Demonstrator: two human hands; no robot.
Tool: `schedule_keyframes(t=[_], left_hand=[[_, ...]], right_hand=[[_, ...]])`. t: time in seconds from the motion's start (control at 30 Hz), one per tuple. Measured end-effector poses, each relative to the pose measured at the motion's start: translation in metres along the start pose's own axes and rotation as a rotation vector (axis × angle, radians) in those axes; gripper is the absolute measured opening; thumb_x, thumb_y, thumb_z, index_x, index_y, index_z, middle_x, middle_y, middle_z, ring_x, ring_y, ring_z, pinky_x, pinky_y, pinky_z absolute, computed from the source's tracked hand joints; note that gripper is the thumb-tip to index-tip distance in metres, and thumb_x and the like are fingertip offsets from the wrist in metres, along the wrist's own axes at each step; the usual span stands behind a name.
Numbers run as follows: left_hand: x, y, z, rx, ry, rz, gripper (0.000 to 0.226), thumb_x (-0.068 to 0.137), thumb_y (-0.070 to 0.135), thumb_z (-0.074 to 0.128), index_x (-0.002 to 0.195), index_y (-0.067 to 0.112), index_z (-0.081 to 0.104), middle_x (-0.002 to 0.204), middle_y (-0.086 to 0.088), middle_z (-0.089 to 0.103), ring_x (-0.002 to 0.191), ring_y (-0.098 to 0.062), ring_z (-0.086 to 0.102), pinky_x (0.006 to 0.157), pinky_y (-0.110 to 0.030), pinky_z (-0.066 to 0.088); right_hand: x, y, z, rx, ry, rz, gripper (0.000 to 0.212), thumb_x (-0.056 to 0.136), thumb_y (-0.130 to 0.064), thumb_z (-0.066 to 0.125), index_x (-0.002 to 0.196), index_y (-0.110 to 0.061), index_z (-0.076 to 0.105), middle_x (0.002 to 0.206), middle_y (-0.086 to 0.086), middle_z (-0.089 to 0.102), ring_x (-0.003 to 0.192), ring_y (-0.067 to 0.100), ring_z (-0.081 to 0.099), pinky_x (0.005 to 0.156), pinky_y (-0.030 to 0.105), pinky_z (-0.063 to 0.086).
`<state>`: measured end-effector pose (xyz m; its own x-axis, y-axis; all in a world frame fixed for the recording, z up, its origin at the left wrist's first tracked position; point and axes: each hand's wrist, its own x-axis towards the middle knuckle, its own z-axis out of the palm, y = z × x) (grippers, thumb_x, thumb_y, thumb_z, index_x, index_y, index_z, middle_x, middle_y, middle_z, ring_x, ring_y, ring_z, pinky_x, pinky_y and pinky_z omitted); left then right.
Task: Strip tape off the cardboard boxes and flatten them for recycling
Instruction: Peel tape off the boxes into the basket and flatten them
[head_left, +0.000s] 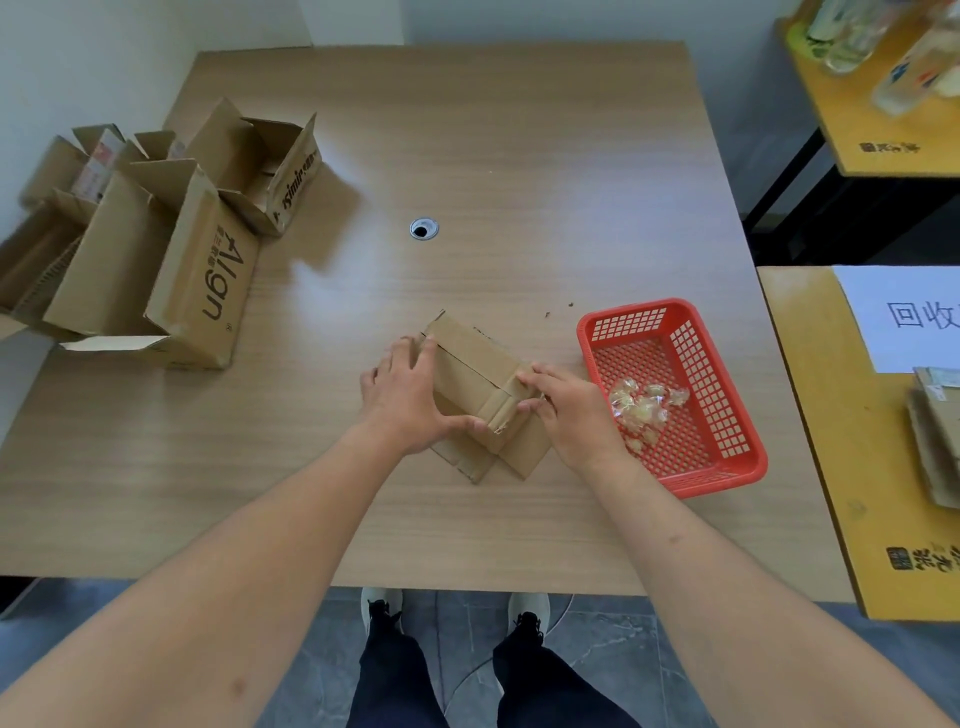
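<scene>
A small brown cardboard box (470, 364) lies on the wooden table (467, 156) near its front edge, with flaps spread under it. My left hand (405, 395) grips the box's left side, thumb at its near corner. My right hand (566, 410) pinches a strip of clear tape (503, 421) at the box's right near edge. Crumpled clear tape pieces (647, 405) lie in a red mesh basket (727, 457) just right of the box.
Several open cardboard boxes (171, 249) stand at the table's left edge. A cable hole (424, 228) sits mid-table. To the right, a yellow table (831, 467) holds a white paper sign (904, 317) and flattened cardboard (935, 441).
</scene>
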<state>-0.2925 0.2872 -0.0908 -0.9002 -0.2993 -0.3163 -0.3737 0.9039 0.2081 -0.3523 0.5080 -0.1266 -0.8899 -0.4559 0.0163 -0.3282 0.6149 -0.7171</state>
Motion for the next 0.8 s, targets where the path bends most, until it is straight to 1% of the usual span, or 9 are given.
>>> schedule_keyframes(t=[0.07,0.13,0.2,0.27,0.4,0.57,0.67,0.73,0.8], left_hand=[[0.005,-0.007,-0.003,-0.104,0.003,-0.031,0.13,0.058,0.08,0.079,0.158,0.024,0.017,0.148,-0.008,0.033,0.135,-0.032,0.043,0.108,-0.048,0.039],[0.002,-0.008,-0.004,-0.189,0.027,-0.048,0.127,0.061,0.066,0.087,0.158,0.022,0.017,0.138,-0.008,0.036,0.12,-0.033,0.053,0.1,-0.045,0.048],[-0.003,-0.007,-0.005,-0.233,0.063,-0.07,0.13,0.062,0.056,0.092,0.159,0.02,0.014,0.135,-0.007,0.033,0.11,-0.029,0.055,0.095,-0.042,0.05],[-0.008,-0.01,-0.005,-0.266,0.106,-0.085,0.125,0.062,0.05,0.094,0.157,0.018,0.02,0.13,-0.005,0.033,0.099,-0.025,0.054,0.091,-0.04,0.052],[-0.015,-0.025,0.004,-0.261,0.189,0.015,0.05,0.072,0.029,0.092,0.098,0.022,0.05,0.104,0.002,0.038,0.081,-0.02,0.054,0.075,-0.036,0.057],[-0.016,-0.036,0.013,-0.169,0.179,0.155,0.05,0.074,0.018,0.089,0.076,0.022,0.039,0.111,0.005,0.043,0.069,-0.025,0.057,0.057,-0.038,0.054],[-0.017,-0.036,0.013,-0.047,0.151,0.217,0.045,0.079,0.025,0.085,0.08,0.024,0.041,0.131,0.002,0.041,0.067,-0.026,0.058,0.055,-0.037,0.052],[-0.017,-0.036,0.014,0.015,0.145,0.24,0.041,0.083,0.028,0.081,0.088,0.026,0.04,0.139,0.0,0.036,0.066,-0.027,0.059,0.055,-0.038,0.053],[-0.018,-0.032,0.013,0.064,0.131,0.266,0.037,0.088,0.032,0.075,0.105,0.029,0.043,0.135,-0.006,0.034,0.066,-0.028,0.057,0.055,-0.036,0.049]], right_hand=[[0.0,-0.002,0.004,0.04,-0.022,0.022,0.04,0.091,0.013,0.062,0.127,-0.003,0.07,0.142,0.021,0.058,0.092,0.025,0.076,0.094,0.009,0.048],[0.002,-0.005,0.009,0.075,-0.023,0.039,0.042,0.094,0.012,0.056,0.129,-0.008,0.069,0.142,0.017,0.059,0.091,0.023,0.075,0.095,0.031,0.058],[0.004,-0.01,0.013,0.096,0.031,0.057,0.031,0.1,-0.003,0.056,0.126,-0.017,0.068,0.122,0.01,0.072,0.094,0.024,0.073,0.09,0.045,0.058],[0.007,-0.02,0.01,0.072,0.103,0.104,0.021,0.107,-0.02,0.05,0.123,-0.022,0.064,0.099,0.008,0.076,0.087,0.027,0.072,0.078,0.044,0.057],[0.015,-0.035,0.0,-0.061,0.212,0.153,0.006,0.11,-0.024,0.041,0.113,-0.028,0.045,0.063,0.006,0.056,0.052,0.025,0.056,0.049,0.051,0.051],[0.032,-0.041,0.008,-0.255,0.21,0.138,0.033,0.099,0.003,0.046,0.109,-0.024,0.061,0.092,0.003,0.063,0.076,0.024,0.06,0.062,0.036,0.051],[0.033,-0.046,0.009,-0.202,0.18,0.18,0.025,0.101,-0.013,0.052,0.099,-0.021,0.076,0.113,-0.002,0.064,0.094,0.02,0.062,0.072,0.029,0.047],[0.033,-0.054,0.008,-0.205,0.15,0.225,0.015,0.097,-0.031,0.057,0.099,-0.025,0.071,0.112,-0.007,0.06,0.091,0.017,0.061,0.07,0.029,0.045],[0.033,-0.062,0.008,-0.258,0.09,0.274,0.027,0.087,-0.049,0.067,0.103,-0.028,0.061,0.111,-0.009,0.051,0.087,0.014,0.053,0.069,0.031,0.043]])
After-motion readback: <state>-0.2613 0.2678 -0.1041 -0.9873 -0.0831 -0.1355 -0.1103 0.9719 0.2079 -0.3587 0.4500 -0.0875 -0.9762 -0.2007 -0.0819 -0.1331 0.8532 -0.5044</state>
